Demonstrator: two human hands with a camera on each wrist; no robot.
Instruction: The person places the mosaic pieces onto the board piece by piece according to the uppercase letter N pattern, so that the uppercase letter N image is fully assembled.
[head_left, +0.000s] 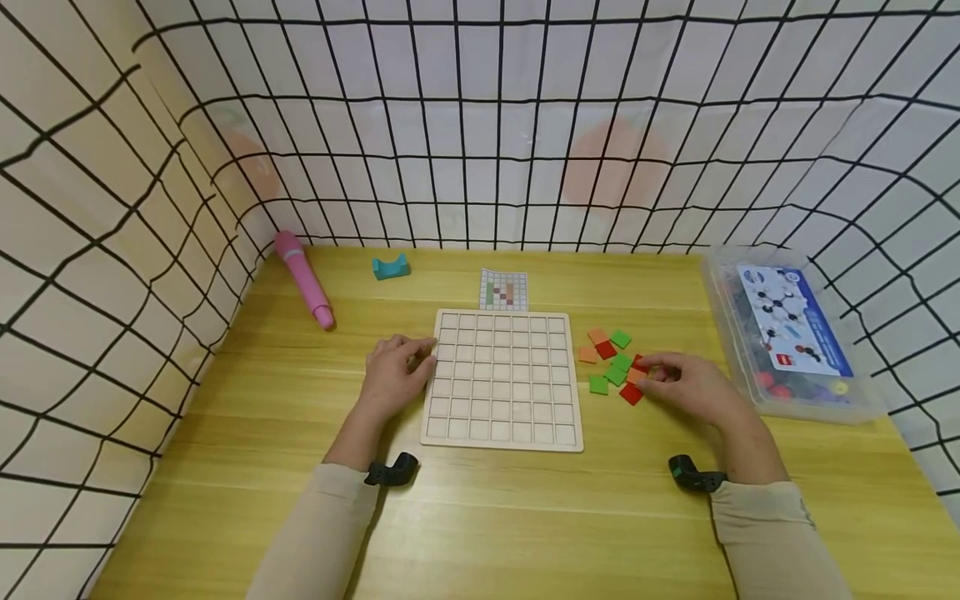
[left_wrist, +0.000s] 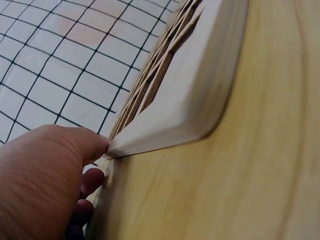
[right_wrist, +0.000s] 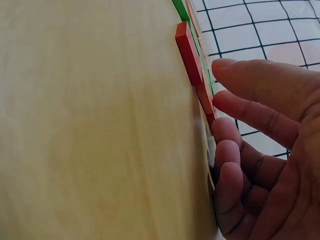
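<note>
- Head: left hand (head_left: 397, 371), loosely bent, touches the left edge of the grid board (head_left: 502, 381); right hand (head_left: 693, 387) is at coloured tiles (head_left: 622, 362), right of it on the counter (head_left: 525, 525).
- Left wrist: thumb (left_wrist: 90, 144) touches the edge, no grip visible.
- Right wrist: fingers (right_wrist: 257, 117) parted, gripping nothing visible.

A person wears long sleeves in pale beige, the left sleeve (head_left: 318, 529) and the right sleeve (head_left: 772, 537) both reaching to the wrist, with soft creases gathering across the right. A compact black device sits at the end of each: the left wrist unit (head_left: 395, 470) has a rounded, upturned tip, while the right wrist unit (head_left: 693, 476) (marked with a touch of green) shows a similar hooked shape.
</note>
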